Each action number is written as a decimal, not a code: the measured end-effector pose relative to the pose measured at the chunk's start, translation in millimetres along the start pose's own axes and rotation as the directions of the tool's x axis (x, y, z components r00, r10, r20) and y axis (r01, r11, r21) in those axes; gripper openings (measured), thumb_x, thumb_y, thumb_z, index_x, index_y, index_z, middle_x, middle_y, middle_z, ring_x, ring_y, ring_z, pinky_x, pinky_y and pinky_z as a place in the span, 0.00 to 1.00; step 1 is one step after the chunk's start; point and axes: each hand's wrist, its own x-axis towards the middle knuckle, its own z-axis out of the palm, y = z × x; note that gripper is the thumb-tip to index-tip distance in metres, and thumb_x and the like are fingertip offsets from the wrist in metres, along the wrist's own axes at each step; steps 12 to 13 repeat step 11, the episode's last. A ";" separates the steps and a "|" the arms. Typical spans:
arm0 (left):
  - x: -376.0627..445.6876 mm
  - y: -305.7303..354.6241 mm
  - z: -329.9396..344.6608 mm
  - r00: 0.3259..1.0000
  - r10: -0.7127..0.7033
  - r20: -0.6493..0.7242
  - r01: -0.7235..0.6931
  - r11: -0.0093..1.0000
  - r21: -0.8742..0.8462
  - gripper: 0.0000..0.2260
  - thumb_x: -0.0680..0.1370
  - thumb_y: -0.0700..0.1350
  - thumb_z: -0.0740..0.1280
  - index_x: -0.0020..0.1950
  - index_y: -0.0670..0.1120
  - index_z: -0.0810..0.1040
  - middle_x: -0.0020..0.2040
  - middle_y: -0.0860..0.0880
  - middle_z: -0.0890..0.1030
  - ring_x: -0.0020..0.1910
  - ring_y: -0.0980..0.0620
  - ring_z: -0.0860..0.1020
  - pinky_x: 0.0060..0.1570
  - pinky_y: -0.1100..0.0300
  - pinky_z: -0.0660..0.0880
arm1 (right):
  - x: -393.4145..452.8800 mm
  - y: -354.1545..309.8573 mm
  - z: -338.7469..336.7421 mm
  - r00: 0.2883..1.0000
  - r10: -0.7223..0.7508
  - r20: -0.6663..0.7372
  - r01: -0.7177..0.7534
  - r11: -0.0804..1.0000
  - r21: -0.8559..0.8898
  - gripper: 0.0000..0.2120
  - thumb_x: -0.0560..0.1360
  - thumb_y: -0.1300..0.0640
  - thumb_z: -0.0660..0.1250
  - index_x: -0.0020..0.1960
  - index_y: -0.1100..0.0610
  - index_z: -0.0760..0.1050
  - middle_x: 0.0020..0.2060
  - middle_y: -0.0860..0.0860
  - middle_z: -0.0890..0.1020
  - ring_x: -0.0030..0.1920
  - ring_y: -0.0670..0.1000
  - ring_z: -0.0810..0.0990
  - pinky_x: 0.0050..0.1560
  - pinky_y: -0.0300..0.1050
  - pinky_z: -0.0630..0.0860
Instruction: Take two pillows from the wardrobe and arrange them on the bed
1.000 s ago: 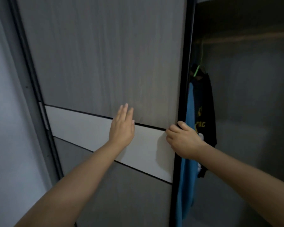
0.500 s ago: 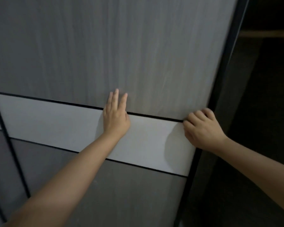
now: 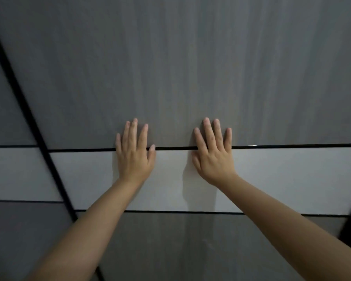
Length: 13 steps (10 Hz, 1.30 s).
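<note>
Grey wood-grain panelling of the wardrobe door (image 3: 190, 67) fills nearly the whole view, blocking any sight of the inside, so no pillows can be seen. At 9 o'clock a black frame edge (image 3: 28, 110) slants down across a second door behind. A pale band (image 3: 292, 179) crosses the door from 9 to 3 o'clock. The left hand (image 3: 134, 155) and right hand (image 3: 213, 157) both lie flat on it, fingers (image 3: 208, 130) spread, gripping nothing. A second ago the right hand hooked the door's edge beside an open compartment with hanging clothes; that opening is now covered.
</note>
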 end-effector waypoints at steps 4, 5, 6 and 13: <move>5.8 -37.3 42.8 0.918 0.374 -0.128 -0.366 0.927 0.084 0.37 0.75 0.54 0.51 0.72 0.49 0.26 0.72 0.52 0.23 0.72 0.55 0.27 0.70 0.44 0.46 | -6.1 31.0 33.8 0.926 0.186 -0.330 -0.252 0.953 -0.169 0.27 0.70 0.47 0.55 0.64 0.62 0.62 0.59 0.73 0.74 0.72 0.66 0.57 0.74 0.45 0.30; 5.0 -42.9 47.3 0.912 0.378 -0.158 -0.366 0.925 0.097 0.38 0.75 0.55 0.52 0.72 0.48 0.26 0.71 0.52 0.22 0.72 0.55 0.26 0.68 0.43 0.47 | -4.4 28.9 36.7 0.932 0.162 -0.324 -0.234 0.952 -0.196 0.28 0.69 0.47 0.55 0.64 0.62 0.63 0.58 0.73 0.75 0.71 0.63 0.53 0.74 0.45 0.29; 4.9 -44.4 46.4 0.907 0.382 -0.177 -0.369 0.924 0.099 0.38 0.75 0.55 0.52 0.72 0.48 0.26 0.71 0.51 0.22 0.72 0.54 0.26 0.68 0.43 0.49 | -4.0 26.4 35.0 0.941 0.156 -0.301 -0.236 0.939 -0.249 0.28 0.69 0.46 0.55 0.63 0.63 0.65 0.56 0.73 0.77 0.62 0.67 0.65 0.74 0.46 0.31; 5.6 -39.2 47.4 0.902 0.357 -0.242 -0.341 0.934 0.109 0.38 0.74 0.54 0.52 0.72 0.49 0.27 0.71 0.53 0.23 0.72 0.56 0.27 0.72 0.58 0.28 | -7.1 14.3 3.6 0.926 0.281 -0.251 -0.283 0.959 0.030 0.22 0.71 0.53 0.62 0.56 0.69 0.77 0.58 0.71 0.77 0.60 0.74 0.72 0.56 0.80 0.61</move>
